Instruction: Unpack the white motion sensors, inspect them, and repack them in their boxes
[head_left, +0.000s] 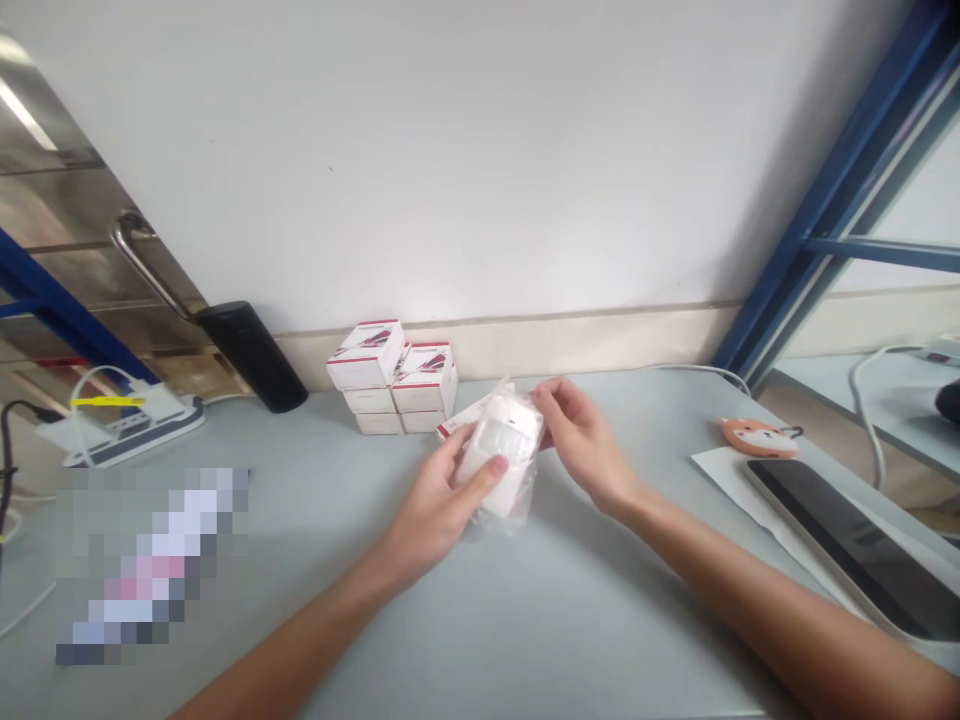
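Observation:
A white plastic device [501,445], which looks like a motion sensor, sits inside a clear plastic bag [517,505] above the middle of the desk. My left hand [450,485] is closed around its left side, the thumb pressed on the front. At the bag's upper right corner, the fingers of my right hand [574,430] are pinched on the plastic; their tips are partly hidden. Behind the device, a white box with a red edge [457,418] lies on the desk, mostly covered by my left hand and the bag.
Several white and red boxes [394,378] are stacked against the wall, beside a black cylinder [251,355]. A power strip [135,432] with cables and a blurred-out item [154,565] are at left. At right lie a fox-faced pouch [759,438], paper [731,478] and a dark-screened device [855,545].

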